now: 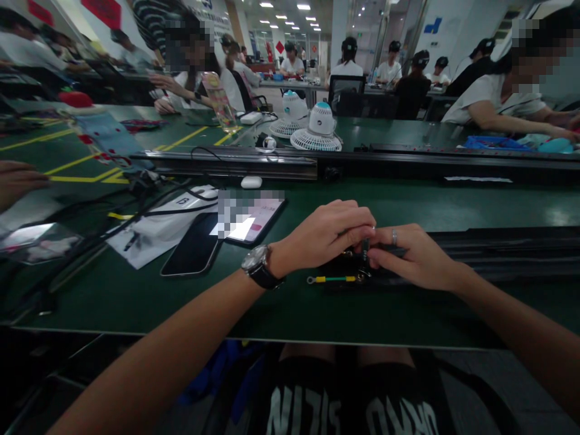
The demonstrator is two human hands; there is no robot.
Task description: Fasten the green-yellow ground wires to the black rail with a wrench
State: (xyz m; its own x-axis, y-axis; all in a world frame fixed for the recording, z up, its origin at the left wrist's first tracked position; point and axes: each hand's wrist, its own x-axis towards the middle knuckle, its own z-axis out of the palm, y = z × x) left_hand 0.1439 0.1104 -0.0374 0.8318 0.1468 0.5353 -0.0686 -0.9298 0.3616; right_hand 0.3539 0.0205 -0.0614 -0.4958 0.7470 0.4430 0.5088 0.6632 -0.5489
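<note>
My left hand (328,232), with a wristwatch on its wrist, is curled with fingers pressed together over a small dark part (351,272) on the green table (136,296). My right hand (414,257), wearing a ring, pinches a thin dark upright piece (365,249) between the two hands. A green-yellow wire (333,279) with a ring terminal sticks out to the left from under the hands. What the left fingers grip is hidden.
Two phones (193,248) (254,220) and papers lie left of my hands. A black rail (226,164) crosses the table, with two small fans (317,130) behind it. Another person's hand (18,181) rests at far left. Several people sit at tables beyond.
</note>
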